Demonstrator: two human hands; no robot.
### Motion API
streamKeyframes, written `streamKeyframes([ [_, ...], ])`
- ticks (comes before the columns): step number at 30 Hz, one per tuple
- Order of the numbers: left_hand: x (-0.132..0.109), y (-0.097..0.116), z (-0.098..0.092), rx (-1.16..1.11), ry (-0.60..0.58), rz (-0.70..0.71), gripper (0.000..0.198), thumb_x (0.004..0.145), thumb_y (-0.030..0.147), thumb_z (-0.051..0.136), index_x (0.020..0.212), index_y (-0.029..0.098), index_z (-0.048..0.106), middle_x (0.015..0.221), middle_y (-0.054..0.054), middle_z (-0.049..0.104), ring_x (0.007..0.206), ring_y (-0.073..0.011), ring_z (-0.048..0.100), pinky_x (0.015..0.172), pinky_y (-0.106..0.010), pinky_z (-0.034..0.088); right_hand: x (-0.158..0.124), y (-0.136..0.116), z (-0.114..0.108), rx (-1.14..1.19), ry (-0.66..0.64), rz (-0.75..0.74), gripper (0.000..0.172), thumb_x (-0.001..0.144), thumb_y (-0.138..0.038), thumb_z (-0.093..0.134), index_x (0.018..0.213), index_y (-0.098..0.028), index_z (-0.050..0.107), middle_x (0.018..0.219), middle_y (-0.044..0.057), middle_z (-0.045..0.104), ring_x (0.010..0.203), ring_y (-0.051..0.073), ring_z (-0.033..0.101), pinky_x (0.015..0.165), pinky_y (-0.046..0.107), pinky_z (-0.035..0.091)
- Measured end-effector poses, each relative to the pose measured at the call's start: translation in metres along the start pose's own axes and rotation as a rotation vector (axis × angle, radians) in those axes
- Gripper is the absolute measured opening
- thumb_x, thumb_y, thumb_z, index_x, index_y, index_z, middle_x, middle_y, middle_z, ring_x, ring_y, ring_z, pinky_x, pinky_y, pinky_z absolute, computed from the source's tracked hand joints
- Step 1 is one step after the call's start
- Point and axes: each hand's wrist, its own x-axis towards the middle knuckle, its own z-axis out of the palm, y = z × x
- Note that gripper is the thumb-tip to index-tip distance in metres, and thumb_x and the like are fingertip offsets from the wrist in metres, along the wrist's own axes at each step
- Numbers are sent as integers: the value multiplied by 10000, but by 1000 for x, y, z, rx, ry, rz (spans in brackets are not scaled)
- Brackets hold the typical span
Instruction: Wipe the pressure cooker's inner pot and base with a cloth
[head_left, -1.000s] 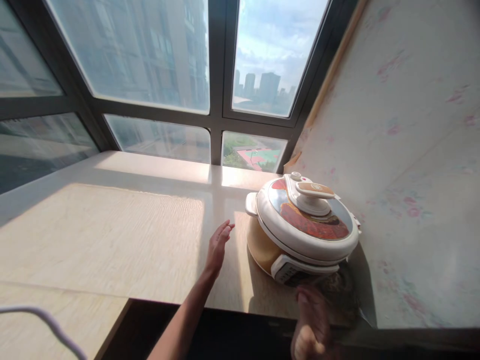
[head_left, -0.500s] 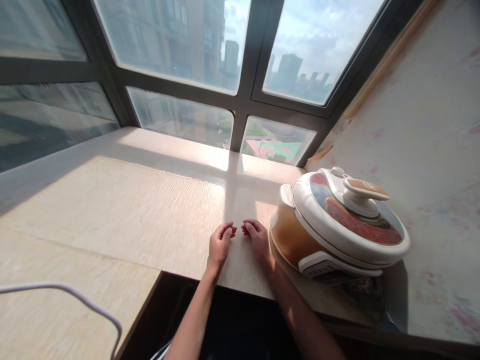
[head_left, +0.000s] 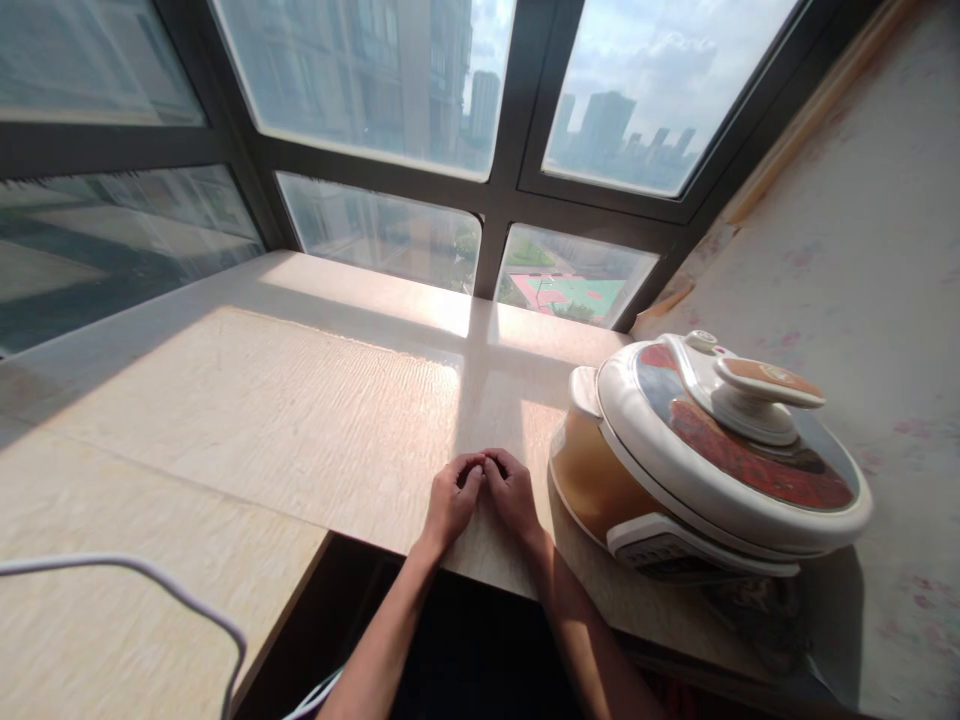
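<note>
My left hand (head_left: 452, 497) is over the sunlit tabletop (head_left: 337, 420), its fingers curled inward and a gap showing between thumb and fingers. My right hand (head_left: 511, 493) mirrors it, with fingers bent and the thumb pointing forward. The fingertips of both hands meet in the middle. No object shows in either hand, though the palms are turned out of sight. To the right of my right hand stands an electric cooker (head_left: 592, 465) with an orange-brown body, a white rim and a lidded top.
A pale cable (head_left: 172, 590) curves over the table section at lower left. Dark window frames (head_left: 491, 250) border the far edge of the surface. A flower-patterned wall (head_left: 900, 430) rises behind the cooker. Something in crumpled clear plastic (head_left: 757, 610) lies under the cooker's front.
My hands have come together: the gap between them has closed and the fingertips now touch. The view has turned slightly left, so the cooker and windows appear farther right.
</note>
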Motion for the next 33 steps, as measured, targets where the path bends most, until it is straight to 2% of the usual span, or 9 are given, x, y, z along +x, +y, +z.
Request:
streamKeyframes([
  [9, -1, 0, 0, -10, 23, -6, 186, 885, 295, 585, 968, 232, 739, 1006, -59, 774, 963, -235, 713, 900, -375, 542, -1, 2, 1, 3, -9, -19, 208, 904, -329, 550, 966, -221, 717, 969, 68, 773, 935, 244, 712, 876, 377, 544],
  [14, 0, 1, 0, -25, 30, -48, 142, 877, 292, 585, 911, 217, 701, 930, -58, 761, 886, -231, 704, 826, -362, 546, -2, 3, 2, 2, 18, 7, 145, 880, -357, 589, 931, -228, 628, 794, 21, 697, 753, 211, 674, 716, 338, 538],
  [16, 0, 1, 0, -21, 29, -49, 136, 873, 287, 582, 906, 216, 693, 918, -58, 757, 877, -232, 702, 827, -368, 546, -3, 3, 3, -15, 24, -1, 118, 872, -346, 586, 889, -232, 612, 775, 11, 671, 728, 201, 651, 696, 330, 523],
  [33, 1, 1, 0, 32, 20, -31, 148, 870, 298, 580, 906, 225, 705, 927, -60, 764, 895, -245, 708, 846, -391, 544, -1, 2, 3, 2, -4, 24, 82, 864, -293, 543, 895, -240, 598, 784, 12, 678, 760, 210, 646, 700, 333, 506],
])
